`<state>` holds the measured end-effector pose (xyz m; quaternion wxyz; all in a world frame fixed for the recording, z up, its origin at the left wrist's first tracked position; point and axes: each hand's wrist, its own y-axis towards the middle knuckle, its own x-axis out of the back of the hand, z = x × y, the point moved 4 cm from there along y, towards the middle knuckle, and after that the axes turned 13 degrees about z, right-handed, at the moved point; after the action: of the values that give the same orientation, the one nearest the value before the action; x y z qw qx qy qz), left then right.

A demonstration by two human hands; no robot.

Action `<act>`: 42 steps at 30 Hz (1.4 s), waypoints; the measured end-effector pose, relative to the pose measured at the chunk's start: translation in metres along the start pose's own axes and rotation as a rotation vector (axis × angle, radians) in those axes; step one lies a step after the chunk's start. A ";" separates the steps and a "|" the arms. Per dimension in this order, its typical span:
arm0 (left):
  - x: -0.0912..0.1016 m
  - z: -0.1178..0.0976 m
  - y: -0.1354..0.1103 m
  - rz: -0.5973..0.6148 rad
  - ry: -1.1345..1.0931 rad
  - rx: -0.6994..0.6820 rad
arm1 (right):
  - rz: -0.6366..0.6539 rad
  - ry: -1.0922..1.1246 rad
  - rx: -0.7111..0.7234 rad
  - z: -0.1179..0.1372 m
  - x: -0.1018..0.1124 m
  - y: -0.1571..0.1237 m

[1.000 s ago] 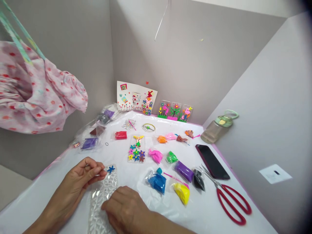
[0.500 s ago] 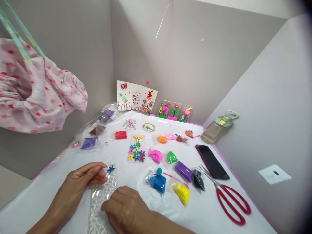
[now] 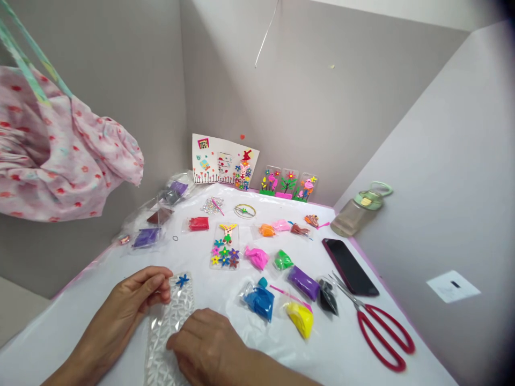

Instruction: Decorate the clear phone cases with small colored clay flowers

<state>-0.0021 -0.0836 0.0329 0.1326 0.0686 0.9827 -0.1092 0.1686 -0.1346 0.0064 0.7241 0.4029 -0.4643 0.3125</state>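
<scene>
A clear textured plastic sheet [image 3: 177, 316] lies in front of me on the white table cover. At its far end sits a small blue clay flower [image 3: 182, 280]. Beside that end is my left hand [image 3: 139, 295], thumb and fingers pressed together; whatever they pinch, if anything, is too small to see. My right hand [image 3: 211, 343] rests over the sheet's right side with fingers curled under, the fingertips hidden. Farther back lies a clear panel [image 3: 219, 244] decorated with a rabbit and several coloured flowers.
Right of my hands are bags of blue clay [image 3: 259, 302], yellow clay [image 3: 300, 319] and purple clay [image 3: 303, 282]. Red-handled scissors [image 3: 386, 332], a phone [image 3: 351, 267] and a bottle [image 3: 358, 212] line the right side. Pink cloth [image 3: 80, 150] hangs at left.
My left hand has drawn slightly left, away from the blue flower. My right hand stays almost in place over the sheet.
</scene>
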 end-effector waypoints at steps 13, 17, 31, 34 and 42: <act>-0.004 -0.002 0.006 -0.018 0.000 0.028 | 0.017 0.001 -0.001 -0.001 -0.003 0.000; -0.005 -0.004 0.005 0.044 0.086 -0.024 | 0.036 -0.004 0.000 -0.001 -0.006 0.000; -0.013 0.000 0.001 -0.035 -0.029 0.053 | -0.005 0.009 0.007 0.000 -0.001 -0.001; -0.013 -0.001 0.001 -0.031 -0.032 0.048 | 0.014 0.014 0.004 -0.001 -0.002 -0.001; -0.007 -0.001 0.002 0.084 0.037 -0.029 | 0.010 0.010 -0.004 0.000 0.001 -0.001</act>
<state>0.0049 -0.0822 0.0352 0.1198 0.1099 0.9828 -0.0878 0.1692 -0.1352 0.0070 0.7258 0.3976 -0.4631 0.3172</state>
